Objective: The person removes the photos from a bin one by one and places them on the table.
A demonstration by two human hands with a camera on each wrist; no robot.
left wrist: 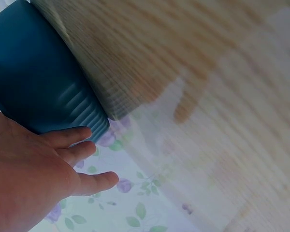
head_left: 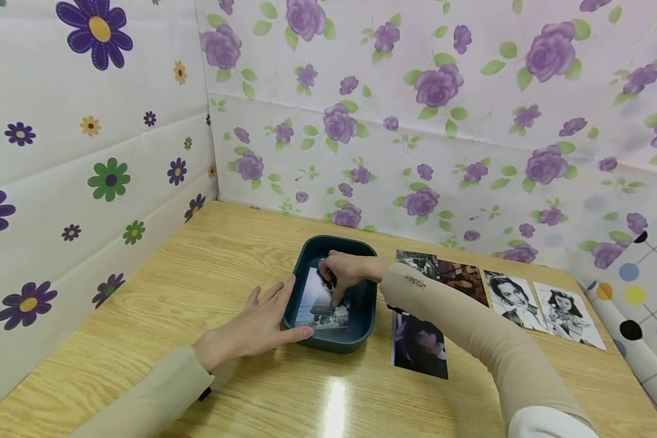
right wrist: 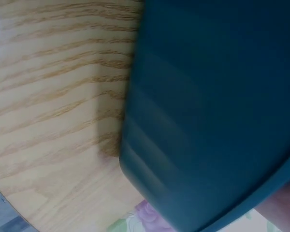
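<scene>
A dark teal plastic bin (head_left: 370,316) stands on the wooden table, with a printed photo (head_left: 313,298) lying on its floor. My right hand (head_left: 347,274) reaches down into it from the right, fingers bent and fingertips at the photo's surface; whether they pinch it I cannot tell. In the right wrist view the bin's outer wall (right wrist: 183,116) hides nearly all of that hand. My left hand (head_left: 257,322) lies along the bin's left side, fingers extended against the wall and thumb over the near rim. The left wrist view shows these spread fingers (left wrist: 70,140) beside the ribbed corner.
Right of the bin, a row of photos runs along the table's back: a street-like scene (head_left: 418,261), a dark reddish one (head_left: 462,280) and two black-and-white portraits (head_left: 517,298). A dark portrait photo (head_left: 420,347) lies nearer, below my right sleeve. Flowered cloth walls (head_left: 339,121) close off the back and left.
</scene>
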